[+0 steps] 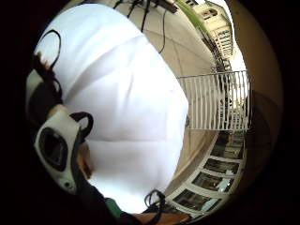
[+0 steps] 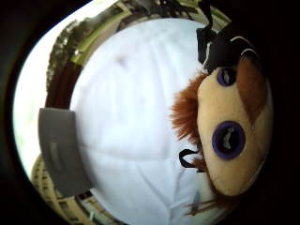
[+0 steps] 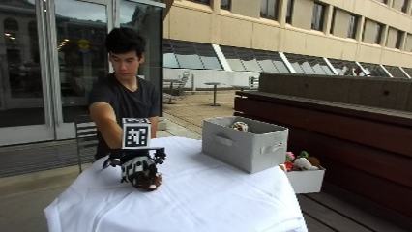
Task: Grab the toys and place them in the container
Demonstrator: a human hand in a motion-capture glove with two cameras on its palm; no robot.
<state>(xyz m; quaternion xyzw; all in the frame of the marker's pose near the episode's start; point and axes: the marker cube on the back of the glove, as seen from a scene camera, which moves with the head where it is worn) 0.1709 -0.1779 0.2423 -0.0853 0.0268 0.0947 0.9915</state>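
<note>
Hand (image 3: 139, 170) low over the table (image 3: 212, 203), fingers curled round a plush toy (image 3: 149, 182) and gripping it, on the person's side of the bin (image 3: 243, 143), well apart from it. Thumb-side palm view has the toy (image 2: 232, 136) right against the palm: tan face, two purple button eyes, reddish-brown fur, white cloth behind it. Can't tell if the toy is touching the cloth or just off it, looks like at or barely above the surface.

Step, as I read it: grasp done or just finishing, lift not clearly begun. Next move calls for raising the toy, carrying it across the table toward the bin, getting it over the near rim, then opening the fingers above the opening. Bin wall is tall next to the hand's present height, so the lift has to clear it.

Bin (image 2: 58, 150) shows as a grey fabric box on the cloth, something round already inside it. A white box of other toys (image 3: 302, 175) sits just beside the bin, on its far side from the hand
</note>
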